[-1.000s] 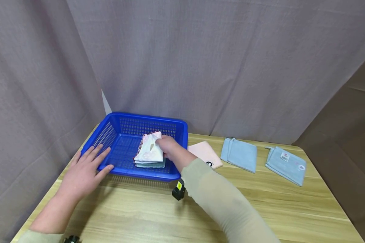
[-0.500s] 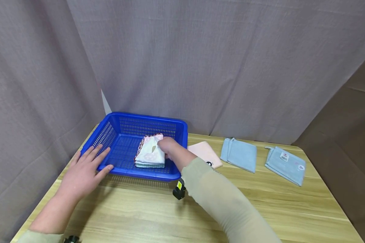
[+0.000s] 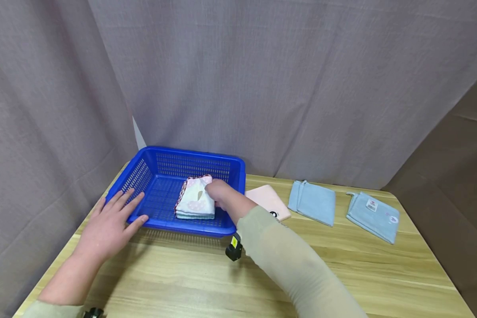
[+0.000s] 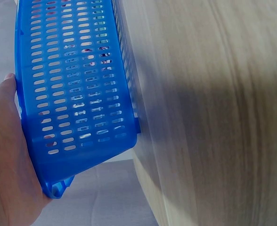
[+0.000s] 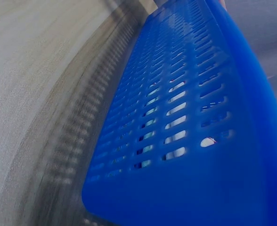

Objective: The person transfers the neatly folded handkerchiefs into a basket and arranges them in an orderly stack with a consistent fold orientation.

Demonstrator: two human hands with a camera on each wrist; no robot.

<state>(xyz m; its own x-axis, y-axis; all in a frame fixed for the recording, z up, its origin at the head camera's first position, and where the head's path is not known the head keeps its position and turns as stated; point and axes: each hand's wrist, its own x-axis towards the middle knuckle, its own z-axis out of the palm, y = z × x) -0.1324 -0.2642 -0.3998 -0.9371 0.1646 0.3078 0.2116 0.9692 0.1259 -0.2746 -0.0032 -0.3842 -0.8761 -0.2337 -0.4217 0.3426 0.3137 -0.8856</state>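
A blue plastic basket (image 3: 183, 226) with slotted walls stands at the table's left. My left hand (image 3: 109, 227) rests on its near left corner, fingers straight and spread over the rim. In the left wrist view part of that hand (image 4: 6, 155) lies along the rim. Inside the basket, my right hand (image 3: 224, 194) holds the right edge of a folded white towel (image 3: 192, 198) with pink patches and a red-checked border. Pale green folded cloth (image 3: 194, 217) lies directly under it. My right fingertips are mostly hidden; the right wrist view shows mainly the basket wall (image 5: 176, 122).
To the basket's right lie a folded pink towel (image 3: 264, 198), partly behind my right forearm, a folded light-blue towel (image 3: 316, 203) and another blue towel (image 3: 377, 221) with a white label. A grey curtain (image 3: 262, 88) hangs behind the wooden table (image 3: 175, 282).
The white towel has come down and settled more squarely over the green cloth, and my right hand has shifted slightly with it. My left hand has stayed on the rim.
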